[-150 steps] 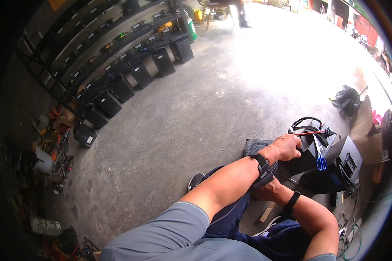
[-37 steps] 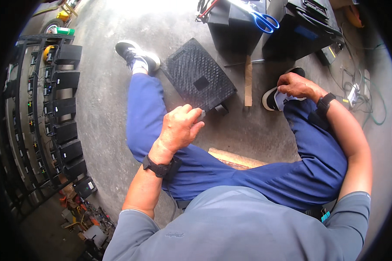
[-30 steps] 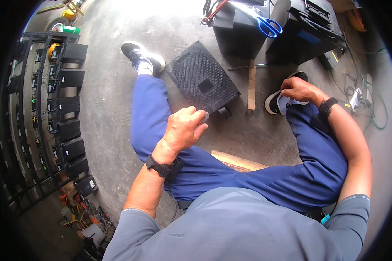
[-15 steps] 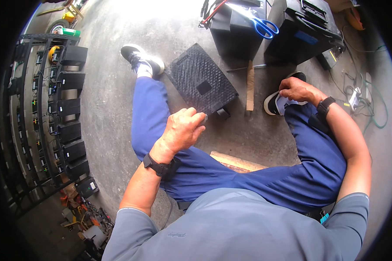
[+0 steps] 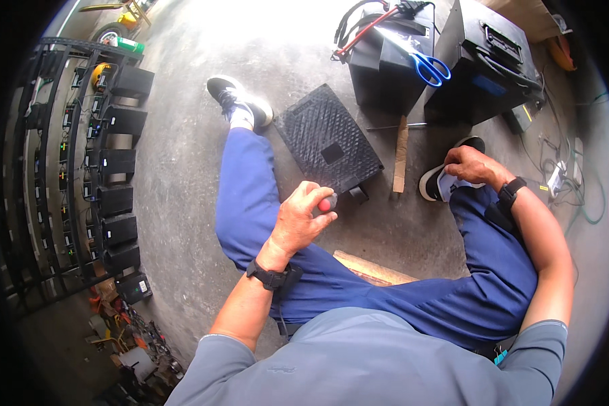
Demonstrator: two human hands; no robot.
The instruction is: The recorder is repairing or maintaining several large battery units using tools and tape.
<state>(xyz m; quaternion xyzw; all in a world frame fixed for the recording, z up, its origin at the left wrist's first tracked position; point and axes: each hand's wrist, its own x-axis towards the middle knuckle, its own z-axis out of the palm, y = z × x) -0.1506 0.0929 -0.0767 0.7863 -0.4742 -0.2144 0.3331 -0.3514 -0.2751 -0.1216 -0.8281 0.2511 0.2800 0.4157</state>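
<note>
My left hand (image 5: 299,220) is closed around a small grey piece with a round red end (image 5: 328,203), above the near side of a black ribbed panel (image 5: 318,128). The panel lies flat on the floor, with a darker square patch on it and a short black part sticking out at its near edge. What the grey piece is, I cannot make out. My right hand (image 5: 468,166) hangs by my right knee, over the shoe (image 5: 433,183), fingers curled inward. Its fingertips are hidden, and anything inside them does not show.
Two tall black boxes (image 5: 389,74) stand beyond the panel, blue-handled scissors (image 5: 430,69) on one. A cardboard strip (image 5: 400,155) and a thin metal rod (image 5: 392,127) lie nearby. A board (image 5: 372,268) lies between my legs. On the left is a black rack (image 5: 81,169); cables (image 5: 578,193) run at right.
My left hand has turned, bringing the red end of the grey piece into sight. The whole view has shifted, so the surroundings sit lower and farther right. My right hand stays by the knee.
</note>
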